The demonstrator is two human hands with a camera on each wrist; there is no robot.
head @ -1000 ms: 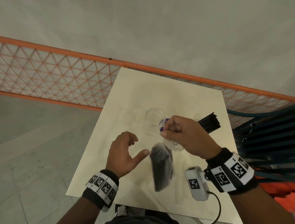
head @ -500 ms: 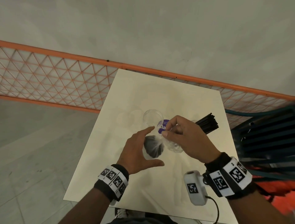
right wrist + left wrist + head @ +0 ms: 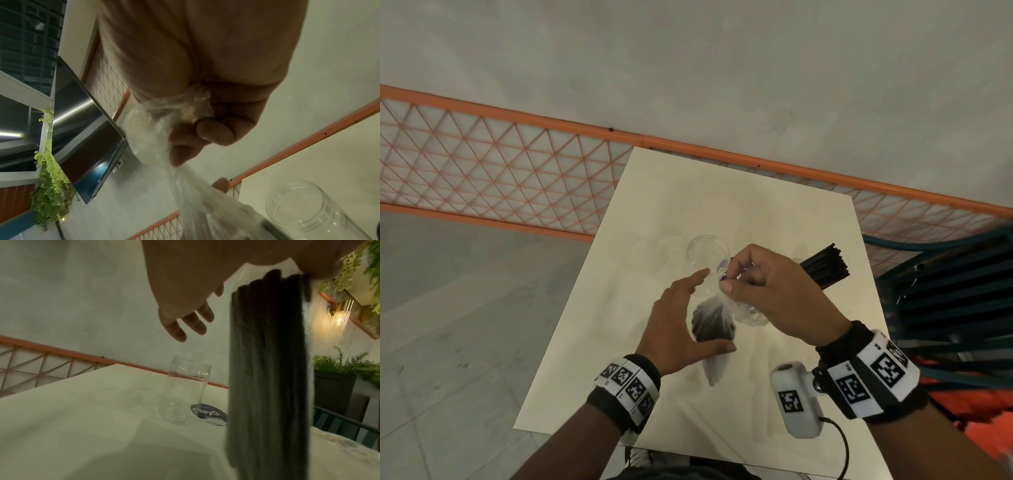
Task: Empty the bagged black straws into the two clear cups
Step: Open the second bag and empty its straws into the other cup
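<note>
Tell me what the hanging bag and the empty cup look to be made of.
Bag: thin clear plastic film, by its crinkles and the dark straws showing through. Cup: clear and glossy with a ridged rim, probably rigid plastic, though glass cannot be ruled out.

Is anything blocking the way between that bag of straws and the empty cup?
Nothing visible does. The bag hangs from the right hand, just nearer than the empty cup; the open left hand is beside it.
</note>
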